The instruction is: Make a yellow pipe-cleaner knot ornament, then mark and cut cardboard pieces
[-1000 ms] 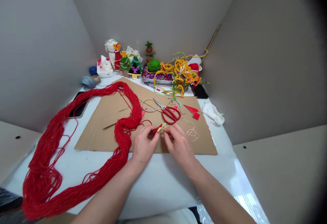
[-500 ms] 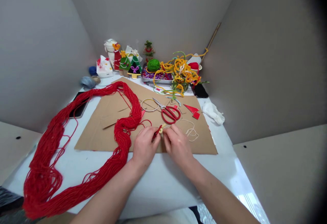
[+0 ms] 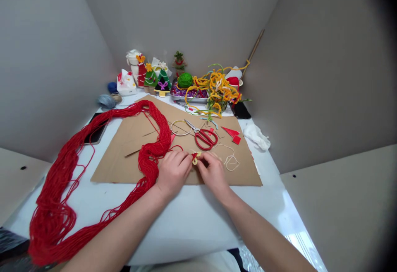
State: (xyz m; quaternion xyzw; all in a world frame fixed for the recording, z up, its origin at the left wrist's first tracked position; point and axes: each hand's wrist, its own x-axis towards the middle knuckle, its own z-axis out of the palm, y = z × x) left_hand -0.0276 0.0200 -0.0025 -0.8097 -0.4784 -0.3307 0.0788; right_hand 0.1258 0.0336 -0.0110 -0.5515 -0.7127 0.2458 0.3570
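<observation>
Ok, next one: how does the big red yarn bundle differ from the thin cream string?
The red yarn bundle is a thick hank of many bright red strands, while the cream string looks like one thin pale strand. The bundle sprawls across the white table and onto the cardboard sheet; the string lies in a small loose coil on the cardboard. Both lie loose and limp.

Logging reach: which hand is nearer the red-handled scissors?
Right. The right hand is just below the red-handled scissors, not touching them. The left hand is farther off, below and to their left.
</observation>
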